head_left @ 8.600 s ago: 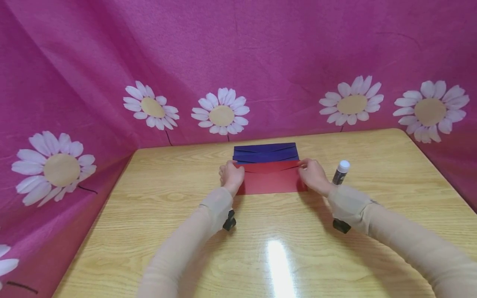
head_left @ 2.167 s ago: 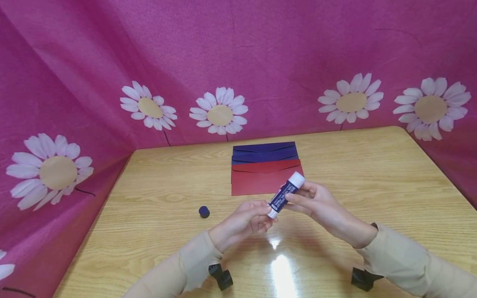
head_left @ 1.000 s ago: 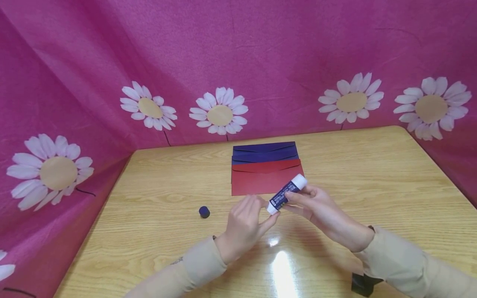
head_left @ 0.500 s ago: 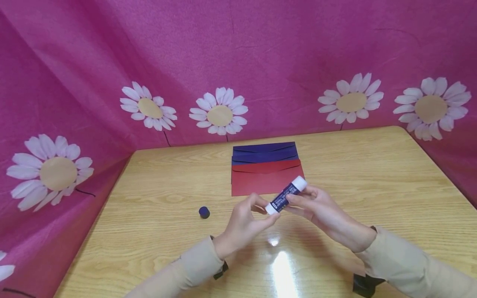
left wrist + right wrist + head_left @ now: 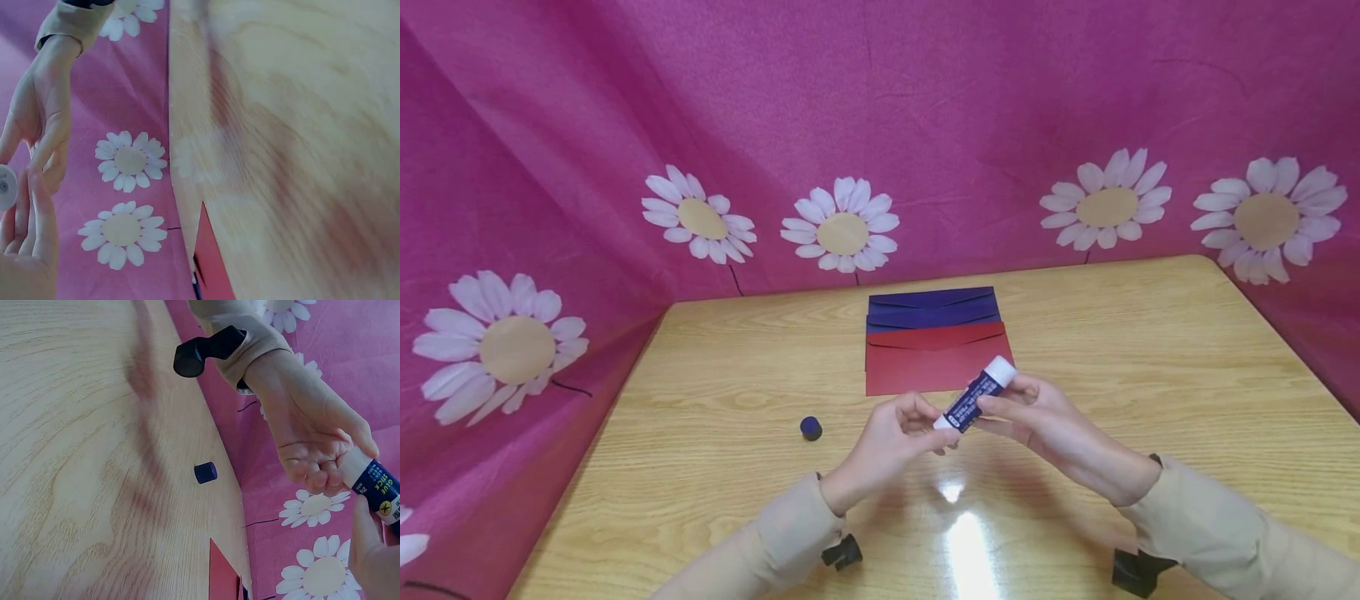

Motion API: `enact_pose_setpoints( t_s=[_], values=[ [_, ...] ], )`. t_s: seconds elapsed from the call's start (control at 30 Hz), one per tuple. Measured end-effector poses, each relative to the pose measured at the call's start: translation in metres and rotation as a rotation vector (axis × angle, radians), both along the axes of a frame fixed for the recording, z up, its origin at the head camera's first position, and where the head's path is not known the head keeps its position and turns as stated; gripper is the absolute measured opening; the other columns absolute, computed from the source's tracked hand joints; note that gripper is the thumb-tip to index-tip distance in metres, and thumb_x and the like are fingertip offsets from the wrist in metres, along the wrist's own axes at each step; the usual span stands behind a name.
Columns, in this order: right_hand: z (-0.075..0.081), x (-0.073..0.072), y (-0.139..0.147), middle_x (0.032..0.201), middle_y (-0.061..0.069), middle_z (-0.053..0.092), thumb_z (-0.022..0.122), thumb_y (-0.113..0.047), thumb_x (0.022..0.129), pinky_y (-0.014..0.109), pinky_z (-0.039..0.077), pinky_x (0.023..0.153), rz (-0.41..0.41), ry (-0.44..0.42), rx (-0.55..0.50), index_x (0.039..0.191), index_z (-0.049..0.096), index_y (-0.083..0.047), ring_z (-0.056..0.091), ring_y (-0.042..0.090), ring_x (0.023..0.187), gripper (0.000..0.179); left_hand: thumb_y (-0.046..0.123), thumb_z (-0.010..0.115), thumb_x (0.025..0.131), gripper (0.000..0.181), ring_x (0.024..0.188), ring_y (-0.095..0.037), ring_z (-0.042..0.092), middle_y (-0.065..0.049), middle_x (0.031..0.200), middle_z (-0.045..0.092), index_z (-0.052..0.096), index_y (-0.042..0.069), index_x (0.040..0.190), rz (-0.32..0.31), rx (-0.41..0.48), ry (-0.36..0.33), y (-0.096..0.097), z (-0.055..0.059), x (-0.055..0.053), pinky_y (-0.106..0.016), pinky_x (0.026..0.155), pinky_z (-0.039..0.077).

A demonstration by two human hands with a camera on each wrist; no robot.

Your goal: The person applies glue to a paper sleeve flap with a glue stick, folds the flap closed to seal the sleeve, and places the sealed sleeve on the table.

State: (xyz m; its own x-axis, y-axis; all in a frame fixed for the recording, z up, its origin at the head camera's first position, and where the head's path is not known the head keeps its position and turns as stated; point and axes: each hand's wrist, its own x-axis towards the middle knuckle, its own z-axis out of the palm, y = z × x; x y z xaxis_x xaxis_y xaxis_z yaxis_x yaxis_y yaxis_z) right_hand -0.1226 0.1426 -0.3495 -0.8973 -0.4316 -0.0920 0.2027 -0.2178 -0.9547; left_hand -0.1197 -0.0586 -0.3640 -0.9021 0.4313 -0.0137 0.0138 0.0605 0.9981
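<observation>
A glue stick (image 5: pixel 976 397) with a dark blue label and white ends is held tilted above the table, its upper end to the right. My right hand (image 5: pixel 1060 429) grips the barrel between thumb and fingers. At the lower white end, the thumb and fingers of my left hand (image 5: pixel 887 446) pinch the base; the right wrist view shows this grip on the glue stick (image 5: pixel 380 494) closely. A small dark blue cap (image 5: pixel 811 428) sits on the table to the left. Behind the hands lies a red envelope (image 5: pixel 917 367), overlapping blue envelopes (image 5: pixel 928 307).
The wooden table (image 5: pixel 715 375) reaches back to a pink cloth (image 5: pixel 955 108) printed with white daisies, which also hangs at the left side. Black wrist camera mounts (image 5: pixel 842 552) hang below both sleeves. A bright light reflection shows on the table's front.
Earliest, both hands held the red envelope's sides while the glue stick stood at right. Now they hold the stick, its cap lying apart. Lately the left fingers have shifted round its base.
</observation>
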Motion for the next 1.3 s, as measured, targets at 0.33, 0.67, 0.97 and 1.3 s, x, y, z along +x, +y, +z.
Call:
enact_pose_setpoints(
  t_s=[0.33, 0.67, 0.97, 1.3],
  values=[
    [0.001, -0.001, 0.001, 0.103, 0.007, 0.059, 0.053, -0.006, 0.087, 0.033, 0.043, 0.088, 0.048, 0.029, -0.015, 0.114, 0.043, 0.010, 0.058, 0.017, 0.097, 0.032, 0.007, 0.054, 0.085, 0.007, 0.072, -0.013, 0.062, -0.007, 0.078, 0.065, 0.053, 0.000, 0.084, -0.143, 0.192, -0.226, -0.003, -0.001, -0.004, -0.030, 0.069, 0.051],
    [-0.002, -0.003, 0.001, 0.108, 0.007, 0.057, 0.051, -0.003, 0.087, 0.033, 0.042, 0.089, 0.122, 0.074, -0.113, 0.113, 0.046, 0.004, 0.056, 0.018, 0.101, 0.027, 0.018, 0.048, 0.089, 0.013, 0.074, -0.010, 0.061, 0.001, 0.079, 0.063, 0.054, 0.007, 0.094, -0.328, 0.387, -0.352, -0.006, -0.010, -0.004, -0.024, 0.072, 0.049],
    [-0.007, -0.007, 0.004, 0.115, 0.005, 0.053, 0.048, -0.002, 0.089, 0.033, 0.040, 0.092, 0.199, 0.089, -0.190, 0.113, 0.048, -0.002, 0.052, 0.018, 0.107, 0.025, 0.019, 0.047, 0.090, 0.015, 0.073, -0.010, 0.059, 0.002, 0.077, 0.061, 0.055, 0.009, 0.096, -0.400, 0.490, -0.409, -0.003, -0.012, 0.000, -0.024, 0.073, 0.049],
    [-0.002, -0.006, 0.006, 0.118, 0.001, 0.054, 0.048, -0.006, 0.090, 0.032, 0.040, 0.092, 0.204, 0.090, -0.109, 0.129, 0.034, 0.009, 0.054, 0.018, 0.106, 0.044, 0.020, 0.047, 0.091, 0.039, 0.099, -0.037, 0.056, -0.022, 0.106, 0.060, 0.047, -0.009, 0.118, -0.336, 0.173, -0.326, -0.006, -0.006, -0.004, -0.039, 0.085, 0.045]
  ],
)
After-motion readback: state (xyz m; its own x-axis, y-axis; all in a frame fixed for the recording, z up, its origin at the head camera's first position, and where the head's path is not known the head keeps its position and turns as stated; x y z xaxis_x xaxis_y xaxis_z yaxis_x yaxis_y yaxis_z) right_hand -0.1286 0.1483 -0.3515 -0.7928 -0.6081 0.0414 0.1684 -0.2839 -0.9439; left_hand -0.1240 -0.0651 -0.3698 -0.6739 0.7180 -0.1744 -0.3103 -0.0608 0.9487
